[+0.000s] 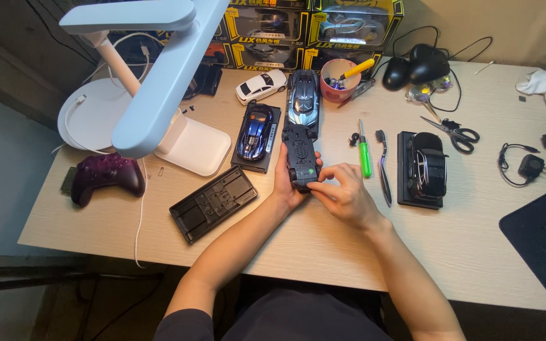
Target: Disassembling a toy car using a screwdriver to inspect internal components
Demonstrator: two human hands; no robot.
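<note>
both hands grip an upturned black toy car over the desk: left hand cradles it, right hand pinches its near end. green screwdriver just beside.

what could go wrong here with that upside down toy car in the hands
The toy car is held underside up by the left hand and right hand near the desk edge; a slip could drop it. Any small part coming off might roll away. The screwdriver and scissors lie close and could be knocked.
</note>
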